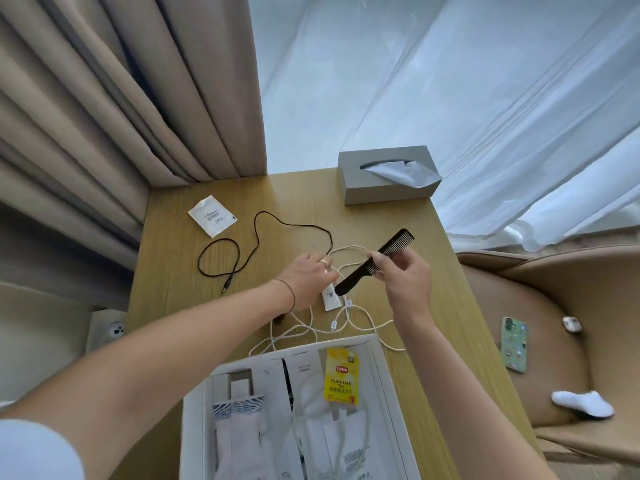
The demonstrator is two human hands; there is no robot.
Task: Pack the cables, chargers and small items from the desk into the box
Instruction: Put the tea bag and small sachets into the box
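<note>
Wooden desk point(398, 237) by curtains. Right hand point(403, 275) pinches black comb point(375, 261), lifted over white cable tangle point(332, 320); left hand point(308, 277) fingers hidden, grip unclear. Next: lower comb into white box point(379, 362).

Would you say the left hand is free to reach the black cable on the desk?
Probably yes: the left hand holds nothing, and the black cable lies just beside it with nothing between.
</note>
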